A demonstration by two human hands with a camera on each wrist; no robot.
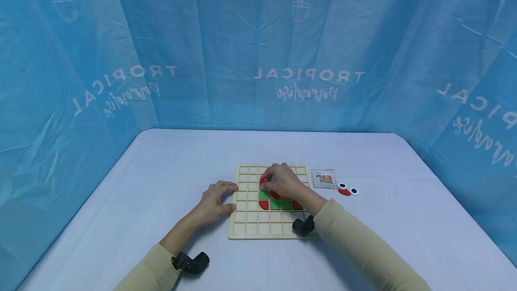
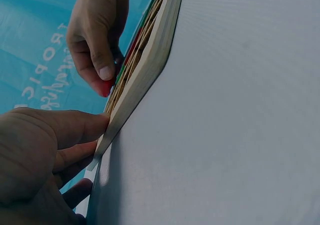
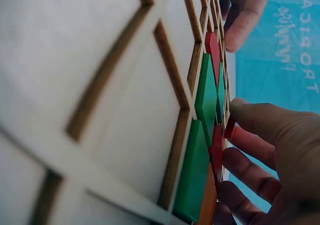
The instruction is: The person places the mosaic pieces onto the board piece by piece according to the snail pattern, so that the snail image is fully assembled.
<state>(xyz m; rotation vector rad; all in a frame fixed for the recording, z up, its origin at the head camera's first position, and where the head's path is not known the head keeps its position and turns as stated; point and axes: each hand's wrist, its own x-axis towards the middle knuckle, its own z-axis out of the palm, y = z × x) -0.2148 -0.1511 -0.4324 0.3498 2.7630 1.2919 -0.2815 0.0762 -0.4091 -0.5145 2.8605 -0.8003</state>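
My right hand [image 1: 284, 181] pinches a small red piece [image 3: 229, 127] between thumb and fingers, over the upper middle of a wooden grid board [image 1: 247, 228]. Just below it on the board lie a green square tile [image 1: 264, 195] and a red piece with a rounded corner [image 1: 264, 205]. More green and red tiles and an orange one [image 3: 207, 200] sit in neighbouring cells, partly hidden by the right hand. At the board's left side, my left hand [image 1: 214, 203] touches the edge with thumb and fingertips spread apart.
A small printed picture card [image 1: 323, 179] lies right of the board. Beside it are two white discs with black centres, one nearer the card [image 1: 342, 186] and one farther right [image 1: 354, 191], and a red piece [image 1: 344, 192]. Blue printed curtains [image 1: 242, 48] hang behind the white table [image 1: 181, 160].
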